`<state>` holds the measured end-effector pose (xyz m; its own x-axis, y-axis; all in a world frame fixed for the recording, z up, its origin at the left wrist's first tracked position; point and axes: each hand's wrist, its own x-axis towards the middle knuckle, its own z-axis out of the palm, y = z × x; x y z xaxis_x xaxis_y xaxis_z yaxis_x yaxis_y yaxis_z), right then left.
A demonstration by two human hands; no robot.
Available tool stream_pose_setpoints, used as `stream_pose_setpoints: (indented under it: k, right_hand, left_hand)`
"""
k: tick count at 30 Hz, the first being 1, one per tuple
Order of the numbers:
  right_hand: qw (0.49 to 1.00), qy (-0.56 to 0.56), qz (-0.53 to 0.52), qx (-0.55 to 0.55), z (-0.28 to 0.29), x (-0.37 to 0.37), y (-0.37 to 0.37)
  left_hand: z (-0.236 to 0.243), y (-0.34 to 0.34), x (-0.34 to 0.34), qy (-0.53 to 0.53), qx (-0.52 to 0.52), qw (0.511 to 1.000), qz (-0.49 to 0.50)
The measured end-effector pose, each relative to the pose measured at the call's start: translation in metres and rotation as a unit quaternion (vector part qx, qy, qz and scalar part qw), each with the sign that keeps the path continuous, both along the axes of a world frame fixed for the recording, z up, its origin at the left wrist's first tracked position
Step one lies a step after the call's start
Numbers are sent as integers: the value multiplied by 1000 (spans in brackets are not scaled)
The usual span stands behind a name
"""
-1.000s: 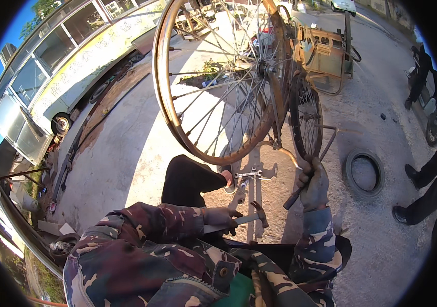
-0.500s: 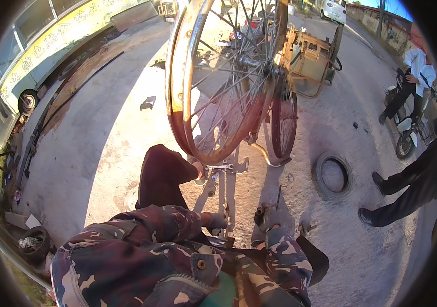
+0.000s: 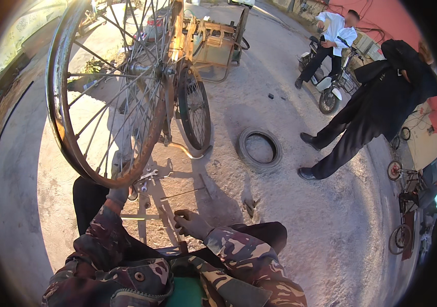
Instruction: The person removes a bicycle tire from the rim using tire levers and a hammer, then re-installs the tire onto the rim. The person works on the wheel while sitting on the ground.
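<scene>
A large rusty spoked wheel (image 3: 149, 153), without a tyre, stands before me on a cart. My left hand (image 3: 118, 195) is closed at its lowest part, gripping the rim; the rim hides some fingers. To the right and nearer, my right hand (image 3: 193, 224) hovers over the ground, fingers loosely bent and apart, with nothing visible in it. Just beyond it is a thin rod (image 3: 182, 193); whether it touches the ground, I cannot tell. A yellowish-green strip (image 3: 140, 217) shows between my hands. Wrenches (image 3: 149, 174) lie beyond the rim's bottom.
A loose black tyre (image 3: 244, 149) lies right of the cart's smaller wheel (image 3: 194, 110). A person in black (image 3: 367, 107) stands close by on the right. Farther back, someone in a white shirt (image 3: 337, 35) is at a motorbike (image 3: 328, 100). More bikes (image 3: 401, 238) stand far right.
My view has swung right. My left hand has gone forward to the wheel rim. My right hand, earlier low around a dark object, has risen and its fingers are apart.
</scene>
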<state>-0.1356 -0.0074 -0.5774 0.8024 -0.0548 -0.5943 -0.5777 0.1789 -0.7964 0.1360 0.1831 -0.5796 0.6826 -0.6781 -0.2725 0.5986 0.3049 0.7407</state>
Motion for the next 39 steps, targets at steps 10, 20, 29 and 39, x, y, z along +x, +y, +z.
stream_pose_setpoints:
  k: [10, 20, 29, 39]
  right_hand:
    - [997, 51, 64, -13, -53, 7, 26]
    - [998, 59, 4, 23, -73, 15, 16]
    - [998, 25, 23, -53, -51, 19, 14]
    - [999, 40, 29, -6, -79, 16, 16]
  left_hand:
    - [35, -24, 66, -286, -6, 958, 25]
    - [72, -16, 49, -235, -36, 971, -26]
    - [33, -29, 60, -110, -161, 980, -41]
    - [101, -40, 32, -305, -2, 952, 1]
